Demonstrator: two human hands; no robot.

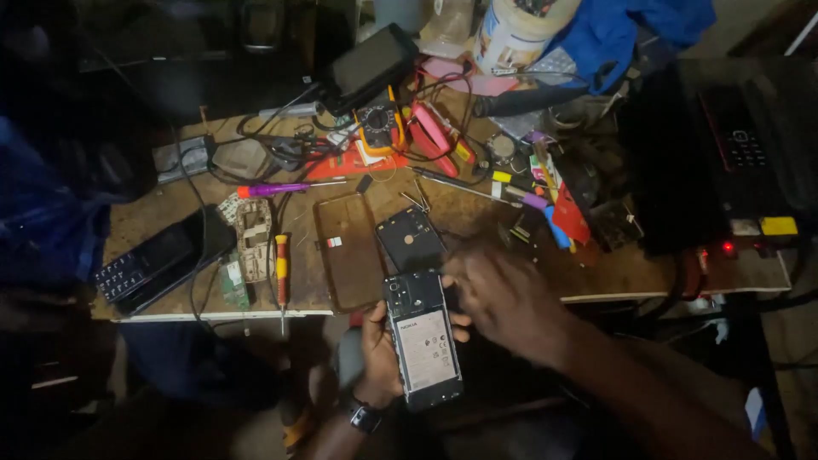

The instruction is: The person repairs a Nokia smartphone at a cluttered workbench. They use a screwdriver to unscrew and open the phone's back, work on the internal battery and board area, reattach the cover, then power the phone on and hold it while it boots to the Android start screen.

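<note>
Black opened phone (423, 339) sits clamped in your left hand (377, 358); your right hand (503, 298), blurred, hovers beside it, fingers seemingly loose and empty.

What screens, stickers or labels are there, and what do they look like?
Opened phone, held in the left hand: dark body with a white rectangular label.
Tablet, top middle of the table: dark, blank, tilted screen.
Keypad phone, left: black, screen dark.
Multimeter, under the tablet: yellow and dark with a round dial.
</note>
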